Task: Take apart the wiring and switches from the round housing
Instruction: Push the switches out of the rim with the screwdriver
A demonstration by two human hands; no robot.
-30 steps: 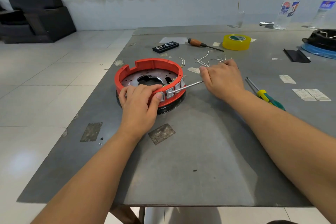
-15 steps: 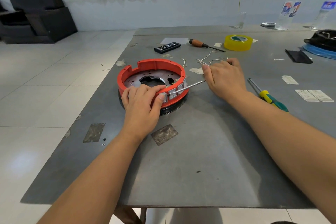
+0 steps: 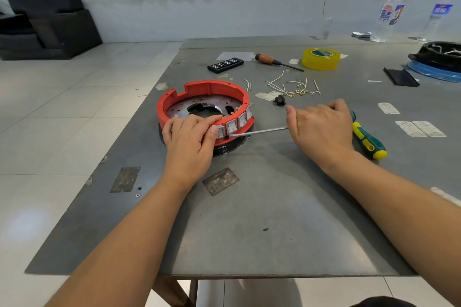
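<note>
The round housing [image 3: 204,97], a red plastic ring on a dark base, sits toward the left edge of the desk [image 3: 262,207], near the middle of its depth. The left hand [image 3: 192,142] curls over the near rim, fingers gripping the wall to brace it. A row of switches [image 3: 235,124] is set in the wall facing the near edge. The right hand [image 3: 321,127] is clenched around the handle of a screwdriver [image 3: 257,131], whose thin metal shaft reaches left with its tip at the lower edge of a switch.

The housing looks rigid but light, so it probably slides unless pinned. The switches are likely snap-fit, and their plastic frames could crack under hard levering. Loose wires [image 3: 294,87] lie farther back, well apart.
</note>
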